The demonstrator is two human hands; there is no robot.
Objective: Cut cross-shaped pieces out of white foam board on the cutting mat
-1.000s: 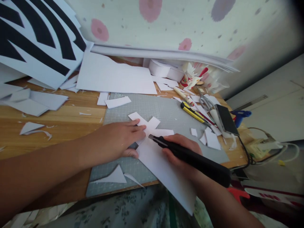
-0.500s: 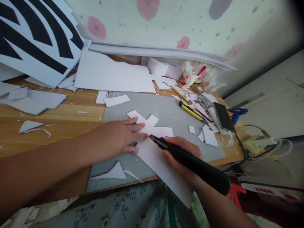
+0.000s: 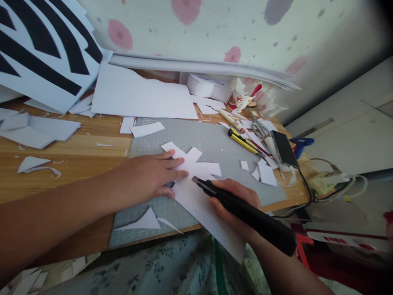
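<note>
My left hand (image 3: pixel 153 174) lies with fingers spread on a white foam-board piece (image 3: pixel 196 196), pressing it against the grey cutting mat (image 3: pixel 144 151). The piece has several strip-like arms at its far end, and its near end hangs past the table edge. In my right hand (image 3: pixel 235 200) is a black utility knife (image 3: pixel 254 219), fingers wrapped round its handle. Its blade tip points left and rests on or just above the white piece, close to my left fingertips; contact cannot be made out. A curved white offcut (image 3: pixel 144 219) lies on the mat's near side.
A yellow-black cutter (image 3: pixel 242 140), scissors (image 3: pixel 260 129), a phone (image 3: pixel 285 148) and a blue glue gun (image 3: pixel 301 145) crowd the right side. White sheets (image 3: pixel 144 98) lie along the back by a paper cup (image 3: pixel 239 100). Black-striped board (image 3: pixel 46 53) leans at the left.
The whole view has shifted slightly. The knife tip sits a little farther from my left fingertips, and a small notch now shows in the white piece just above the knife.
</note>
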